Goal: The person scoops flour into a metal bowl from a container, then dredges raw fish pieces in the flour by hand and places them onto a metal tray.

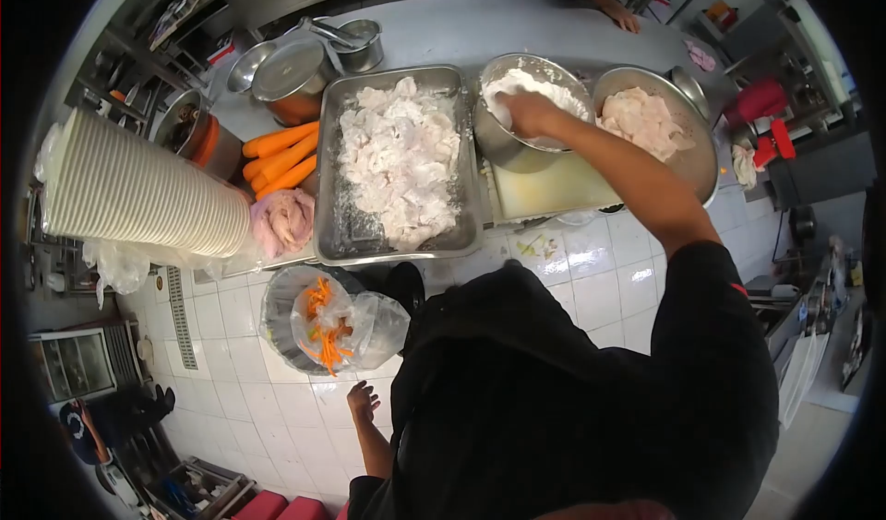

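Note:
My right hand reaches into a deep metal bowl of white flour. Its fingertips are down by the flour and I cannot make out whether they grip anything. Beside that bowl on the right, a wide metal bowl holds pale raw meat pieces. To the left lies a rectangular metal tray with many flour-coated pieces heaped in it. My left hand hangs low at my side with loosely bent fingers apart, holding nothing, below a bin lined with clear plastic.
A tall stack of white containers, several carrots, a pink cloth and a lidded pot stand left of the tray. A cutting board lies under the flour bowl. Another person's hand rests on the counter's far side.

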`<state>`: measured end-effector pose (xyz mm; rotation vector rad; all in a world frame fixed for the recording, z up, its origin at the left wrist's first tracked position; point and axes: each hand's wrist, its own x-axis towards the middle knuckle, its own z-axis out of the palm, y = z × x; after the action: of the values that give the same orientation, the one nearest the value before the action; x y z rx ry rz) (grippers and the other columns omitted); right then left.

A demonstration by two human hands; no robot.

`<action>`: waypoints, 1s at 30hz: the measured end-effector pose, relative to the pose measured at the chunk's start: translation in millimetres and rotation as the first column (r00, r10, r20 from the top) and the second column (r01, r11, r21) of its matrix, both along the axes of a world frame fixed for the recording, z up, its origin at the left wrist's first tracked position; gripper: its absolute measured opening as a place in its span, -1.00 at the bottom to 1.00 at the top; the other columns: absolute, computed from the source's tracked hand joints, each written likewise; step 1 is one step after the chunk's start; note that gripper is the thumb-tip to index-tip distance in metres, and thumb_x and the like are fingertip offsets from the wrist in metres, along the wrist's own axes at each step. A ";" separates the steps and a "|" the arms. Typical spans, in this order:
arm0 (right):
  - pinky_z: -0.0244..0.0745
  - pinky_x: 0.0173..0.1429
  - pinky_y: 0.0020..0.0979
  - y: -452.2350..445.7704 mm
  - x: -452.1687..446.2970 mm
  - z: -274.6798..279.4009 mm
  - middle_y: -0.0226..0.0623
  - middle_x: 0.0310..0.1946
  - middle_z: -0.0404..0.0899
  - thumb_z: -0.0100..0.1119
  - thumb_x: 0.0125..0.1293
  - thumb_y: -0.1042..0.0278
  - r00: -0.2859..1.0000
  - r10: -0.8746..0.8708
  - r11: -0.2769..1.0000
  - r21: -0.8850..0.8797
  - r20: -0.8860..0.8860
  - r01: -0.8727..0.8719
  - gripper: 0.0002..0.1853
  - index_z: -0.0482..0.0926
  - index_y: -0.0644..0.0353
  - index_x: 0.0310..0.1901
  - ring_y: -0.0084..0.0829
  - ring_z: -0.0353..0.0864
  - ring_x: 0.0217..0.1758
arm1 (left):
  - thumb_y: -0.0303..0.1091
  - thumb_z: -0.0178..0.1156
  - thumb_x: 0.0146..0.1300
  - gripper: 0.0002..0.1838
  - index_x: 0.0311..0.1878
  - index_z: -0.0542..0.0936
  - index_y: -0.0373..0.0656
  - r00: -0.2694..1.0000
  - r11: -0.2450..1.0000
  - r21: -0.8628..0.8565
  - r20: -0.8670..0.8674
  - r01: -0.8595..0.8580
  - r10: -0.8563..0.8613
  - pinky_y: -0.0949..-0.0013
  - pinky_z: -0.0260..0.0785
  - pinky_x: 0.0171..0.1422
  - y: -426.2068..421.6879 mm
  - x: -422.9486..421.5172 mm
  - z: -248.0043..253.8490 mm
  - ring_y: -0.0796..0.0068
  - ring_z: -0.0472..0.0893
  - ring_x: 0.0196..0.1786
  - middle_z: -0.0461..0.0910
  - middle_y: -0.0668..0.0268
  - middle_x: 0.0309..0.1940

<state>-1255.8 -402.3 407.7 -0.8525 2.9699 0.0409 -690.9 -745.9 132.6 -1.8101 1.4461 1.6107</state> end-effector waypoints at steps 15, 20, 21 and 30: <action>0.38 -0.01 -0.19 22.3 -25.6 -0.2 0.06 -0.17 0.48 0.04 -0.03 0.40 0.999 -0.004 0.995 -0.101 -0.045 -0.001 -0.62 0.43 0.13 -0.07 -0.05 0.48 -0.07 | -0.44 0.00 0.04 -0.54 0.10 0.37 -0.15 0.997 0.998 0.036 -0.046 -0.059 0.061 0.33 0.37 -0.42 3.8 9.6 -12.1 0.34 0.49 -0.42 0.51 0.19 -0.24; 0.30 0.09 -0.22 0.0 -3.7 36.9 0.01 -0.08 0.45 0.04 -0.02 0.47 0.983 -0.140 0.987 -0.061 0.122 0.148 -0.46 0.31 0.16 0.11 -0.12 0.42 0.03 | -0.47 0.01 0.03 -0.54 0.09 0.37 -0.16 0.997 0.999 -0.032 -0.070 0.040 -0.043 0.33 0.37 -0.42 8.8 -19.5 14.2 0.36 0.49 -0.44 0.51 0.19 -0.23; 0.30 0.09 -0.22 1.5 -7.8 16.6 0.00 -0.08 0.45 0.04 -0.02 0.46 0.993 -0.049 0.997 -0.060 0.108 0.055 -0.46 0.31 0.16 0.11 -0.12 0.41 0.03 | -0.47 0.01 0.03 -0.54 0.09 0.37 -0.16 0.996 0.998 -0.036 -0.071 0.045 -0.048 0.33 0.37 -0.42 9.6 -22.8 15.0 0.36 0.49 -0.44 0.52 0.19 -0.23; 0.31 0.10 -0.24 23.0 -36.3 34.4 0.04 0.00 0.39 0.16 -0.11 0.36 0.979 -0.068 0.997 -0.035 0.193 0.076 -0.35 0.28 0.03 0.14 -0.06 0.39 0.06 | -0.47 -0.01 0.04 -0.54 0.09 0.37 -0.16 0.999 0.998 -0.035 -0.010 0.053 -0.053 0.33 0.38 -0.42 8.8 -13.6 11.6 0.36 0.51 -0.42 0.53 0.20 -0.24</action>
<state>-1292.1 -379.3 442.2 -0.7081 2.8261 -0.1013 -704.5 -737.1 144.2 -1.7688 1.5230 1.5819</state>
